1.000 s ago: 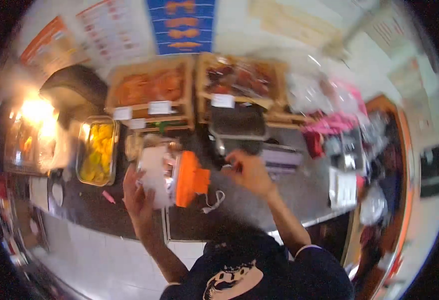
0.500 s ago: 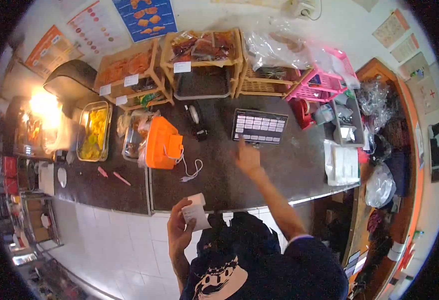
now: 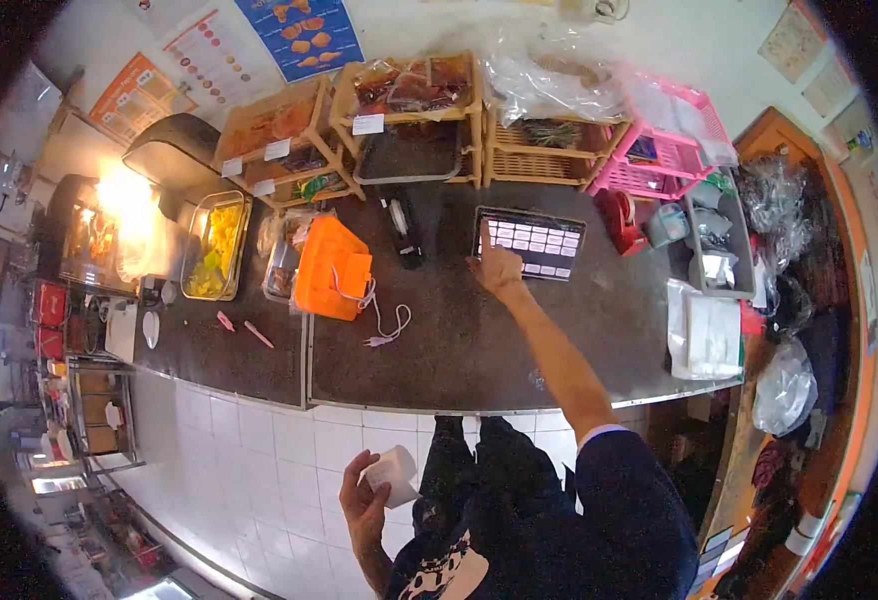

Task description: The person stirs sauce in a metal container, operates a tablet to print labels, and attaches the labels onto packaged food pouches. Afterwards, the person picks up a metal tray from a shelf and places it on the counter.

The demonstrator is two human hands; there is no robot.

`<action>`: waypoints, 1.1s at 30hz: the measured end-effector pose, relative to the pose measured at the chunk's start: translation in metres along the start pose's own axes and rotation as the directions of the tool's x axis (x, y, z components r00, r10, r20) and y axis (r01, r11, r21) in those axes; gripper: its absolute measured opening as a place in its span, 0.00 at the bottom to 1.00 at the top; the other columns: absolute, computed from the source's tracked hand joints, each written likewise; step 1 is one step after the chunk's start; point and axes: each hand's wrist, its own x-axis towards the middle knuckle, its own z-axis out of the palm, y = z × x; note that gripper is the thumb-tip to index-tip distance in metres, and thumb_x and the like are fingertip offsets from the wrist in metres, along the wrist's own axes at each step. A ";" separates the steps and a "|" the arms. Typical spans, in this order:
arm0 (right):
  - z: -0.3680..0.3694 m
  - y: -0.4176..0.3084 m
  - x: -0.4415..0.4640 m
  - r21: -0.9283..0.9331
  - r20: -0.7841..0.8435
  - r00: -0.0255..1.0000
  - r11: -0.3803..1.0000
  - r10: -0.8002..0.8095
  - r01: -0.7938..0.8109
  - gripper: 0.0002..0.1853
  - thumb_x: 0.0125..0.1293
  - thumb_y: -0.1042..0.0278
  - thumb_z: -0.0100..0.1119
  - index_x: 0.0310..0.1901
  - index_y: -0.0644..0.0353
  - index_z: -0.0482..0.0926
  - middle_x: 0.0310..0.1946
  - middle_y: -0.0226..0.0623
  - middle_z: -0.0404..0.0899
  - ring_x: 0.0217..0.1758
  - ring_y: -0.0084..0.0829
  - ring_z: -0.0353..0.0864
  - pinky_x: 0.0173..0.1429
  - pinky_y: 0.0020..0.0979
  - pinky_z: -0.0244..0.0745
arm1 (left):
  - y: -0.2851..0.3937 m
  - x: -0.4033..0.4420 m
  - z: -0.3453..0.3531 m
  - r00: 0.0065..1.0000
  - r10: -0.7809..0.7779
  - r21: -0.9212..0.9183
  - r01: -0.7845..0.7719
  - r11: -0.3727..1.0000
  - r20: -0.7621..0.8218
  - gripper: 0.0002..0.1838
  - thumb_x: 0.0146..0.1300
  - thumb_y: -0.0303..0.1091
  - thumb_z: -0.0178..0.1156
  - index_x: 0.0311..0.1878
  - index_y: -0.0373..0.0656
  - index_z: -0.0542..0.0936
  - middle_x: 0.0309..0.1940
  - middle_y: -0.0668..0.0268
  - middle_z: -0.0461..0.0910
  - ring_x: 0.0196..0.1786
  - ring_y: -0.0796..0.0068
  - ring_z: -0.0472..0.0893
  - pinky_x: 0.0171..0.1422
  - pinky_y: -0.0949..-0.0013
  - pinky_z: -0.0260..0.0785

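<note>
My left hand (image 3: 364,500) is closed on a white paper cup-like item (image 3: 393,474) with faint print, held low in front of the counter edge. My right hand (image 3: 500,268) reaches over the dark counter with its index finger stretched onto the left part of a tablet (image 3: 542,248), whose screen shows rows of light buttons. Nothing is held in that hand. Left of the tablet lie a black device (image 3: 403,232) and an orange box (image 3: 333,268) with a white cable (image 3: 392,322).
Wooden racks (image 3: 482,120) with packed food and a pink basket (image 3: 659,165) line the back. A tray of yellow pieces (image 3: 215,247) stands left beside a lit display case (image 3: 109,232). At right are a red tape dispenser (image 3: 620,220), a grey bin (image 3: 723,240) and white bags (image 3: 704,330).
The orange box is no longer in front of my left hand, which has moved down with the white item. My right hand has moved onto the tablet, now touching its left part.
</note>
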 end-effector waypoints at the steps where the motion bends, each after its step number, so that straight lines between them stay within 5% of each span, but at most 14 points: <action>1: 0.001 0.001 0.003 0.002 -0.007 1.000 1.000 0.013 -0.013 0.53 0.65 0.45 0.60 0.77 0.57 0.35 0.35 0.54 0.83 0.37 0.53 0.85 0.43 0.50 0.79 | 0.001 -0.002 0.002 1.000 0.003 0.001 -0.003 1.000 -0.004 0.32 0.56 0.15 0.60 0.67 0.36 0.67 0.60 0.56 0.73 0.62 0.62 0.74 0.66 0.59 0.69; 5: 0.006 0.007 0.010 -0.073 -0.085 0.996 0.997 -0.041 0.034 0.48 0.69 0.44 0.56 0.77 0.60 0.40 0.29 0.50 0.82 0.31 0.47 0.84 0.34 0.45 0.78 | -0.006 -0.002 0.005 1.000 -0.026 0.019 0.026 0.999 -0.017 0.34 0.55 0.13 0.59 0.67 0.37 0.66 0.61 0.55 0.73 0.62 0.62 0.74 0.67 0.59 0.69; 15: -0.011 -0.007 -0.003 -0.039 -0.030 0.998 0.998 -0.046 0.045 0.46 0.69 0.44 0.54 0.77 0.61 0.44 0.30 0.51 0.82 0.33 0.49 0.84 0.35 0.47 0.79 | -0.010 0.006 0.009 1.000 -0.004 0.026 0.004 1.000 -0.015 0.33 0.55 0.13 0.56 0.67 0.36 0.65 0.62 0.55 0.71 0.63 0.61 0.74 0.65 0.58 0.70; 19: 0.009 -0.042 -0.081 0.260 -0.015 0.963 0.929 -0.268 0.263 0.30 0.68 0.45 0.55 0.62 0.61 0.71 0.32 0.48 0.84 0.35 0.49 0.84 0.41 0.47 0.79 | -0.004 0.012 0.012 0.999 -0.041 0.001 0.041 0.999 -0.025 0.33 0.56 0.13 0.56 0.67 0.36 0.65 0.63 0.54 0.71 0.63 0.62 0.74 0.66 0.59 0.69; 20: -0.017 -0.067 -0.114 0.304 0.168 0.938 0.921 -0.304 0.245 0.23 0.67 0.45 0.57 0.49 0.59 0.78 0.35 0.46 0.84 0.38 0.46 0.85 0.44 0.46 0.79 | -0.006 0.013 0.011 1.000 -0.022 0.006 0.022 1.000 -0.021 0.32 0.56 0.14 0.56 0.67 0.36 0.66 0.62 0.54 0.72 0.63 0.62 0.74 0.66 0.60 0.68; 21: -0.007 -0.076 -0.141 0.485 0.210 0.839 0.799 -0.501 0.356 0.23 0.66 0.45 0.58 0.49 0.59 0.80 0.37 0.44 0.84 0.40 0.42 0.85 0.45 0.43 0.79 | -0.007 0.014 0.009 1.000 -0.006 0.012 0.006 1.000 -0.018 0.32 0.56 0.14 0.57 0.67 0.36 0.66 0.62 0.55 0.72 0.63 0.62 0.73 0.67 0.60 0.68; 23: 0.020 -0.097 -0.189 0.843 0.250 0.576 0.468 -0.778 0.266 0.24 0.66 0.49 0.60 0.55 0.58 0.78 0.38 0.37 0.84 0.42 0.33 0.84 0.45 0.38 0.79 | -0.005 0.015 0.007 0.999 -0.020 -0.003 0.020 1.000 -0.030 0.32 0.56 0.14 0.57 0.67 0.36 0.66 0.61 0.55 0.72 0.64 0.62 0.73 0.67 0.60 0.68; 24: 0.018 -0.112 -0.208 0.813 0.556 0.376 0.579 -0.741 -0.062 0.25 0.68 0.49 0.60 0.59 0.58 0.76 0.40 0.38 0.84 0.43 0.29 0.83 0.46 0.36 0.79 | -0.004 0.015 0.004 0.999 -0.027 -0.020 0.026 0.999 -0.036 0.32 0.56 0.14 0.58 0.66 0.36 0.66 0.61 0.56 0.72 0.64 0.63 0.72 0.67 0.60 0.67; 26: -0.006 -0.148 -0.245 0.787 0.610 0.358 0.490 -0.707 -0.375 0.29 0.70 0.46 0.59 0.63 0.59 0.72 0.41 0.40 0.85 0.42 0.27 0.82 0.47 0.32 0.77 | -0.004 0.016 -0.008 0.999 -0.031 0.030 0.032 0.999 -0.033 0.32 0.56 0.15 0.58 0.66 0.36 0.66 0.61 0.56 0.72 0.64 0.63 0.72 0.67 0.60 0.67; 31: 0.007 -0.216 -0.248 0.840 0.536 0.469 0.390 -0.702 -0.377 0.27 0.67 0.58 0.65 0.62 0.61 0.71 0.36 0.35 0.83 0.38 0.23 0.80 0.44 0.30 0.75 | 0.001 0.014 -0.057 0.999 -0.024 0.020 0.024 1.000 -0.039 0.33 0.56 0.15 0.60 0.66 0.37 0.67 0.61 0.57 0.72 0.65 0.63 0.72 0.67 0.61 0.67; 33: 0.014 -0.256 -0.244 0.905 0.426 0.512 0.348 -0.746 -0.245 0.25 0.64 0.66 0.66 0.60 0.62 0.72 0.34 0.34 0.83 0.37 0.22 0.79 0.43 0.28 0.75 | 0.004 0.009 -0.086 0.994 0.006 0.025 -0.003 1.000 -0.107 0.36 0.55 0.15 0.62 0.69 0.37 0.64 0.62 0.57 0.70 0.65 0.63 0.71 0.66 0.62 0.69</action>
